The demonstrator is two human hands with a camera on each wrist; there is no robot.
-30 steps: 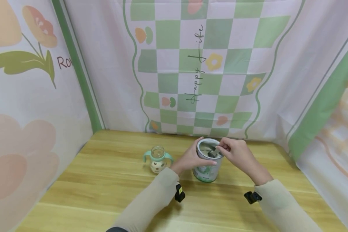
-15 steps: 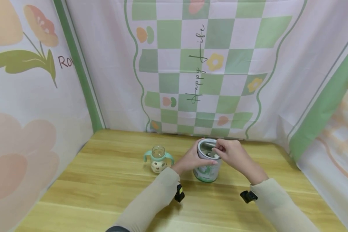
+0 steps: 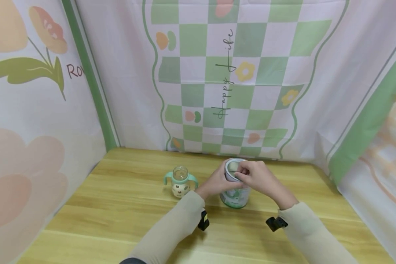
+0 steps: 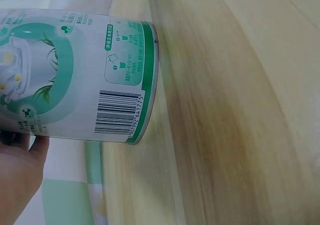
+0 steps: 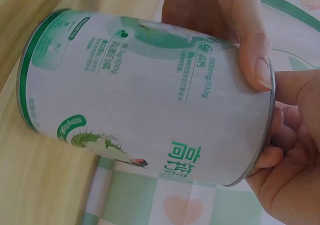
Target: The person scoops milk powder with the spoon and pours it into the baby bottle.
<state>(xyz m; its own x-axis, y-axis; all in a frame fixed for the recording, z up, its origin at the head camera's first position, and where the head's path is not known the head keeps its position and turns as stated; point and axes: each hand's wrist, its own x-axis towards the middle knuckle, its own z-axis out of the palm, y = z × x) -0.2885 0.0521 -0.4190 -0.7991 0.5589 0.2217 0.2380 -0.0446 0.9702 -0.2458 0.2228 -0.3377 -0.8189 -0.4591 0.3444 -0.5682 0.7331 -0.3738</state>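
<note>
Gripping the side of the milk powder can [image 3: 235, 194], the left hand [image 3: 217, 180] has its fingers wrapped round it and its thumb [image 5: 250, 40] pressed near the top rim. That grip holds the can upright on the worktop [image 3: 118, 220]. The right hand [image 3: 255, 178] sits over the open mouth of the can, fingers bent down inside. Whether that grip is pinching something cannot be seen, because the hand hides it.

My guess is the work is near its start: the can is open and a hand is in it, but the little baby bottle [image 3: 179, 181] looks clear and has nothing in it yet. Scooping and filling seem left to do.

The can is round and made of metal, white with green leaves, a green band at the bottom and a black barcode [image 4: 117, 112].

Left of the left grip, near but apart, stands the baby bottle with its mint handles, lid off. Behind everything hangs a green and white checked cloth [image 3: 231, 73].
</note>
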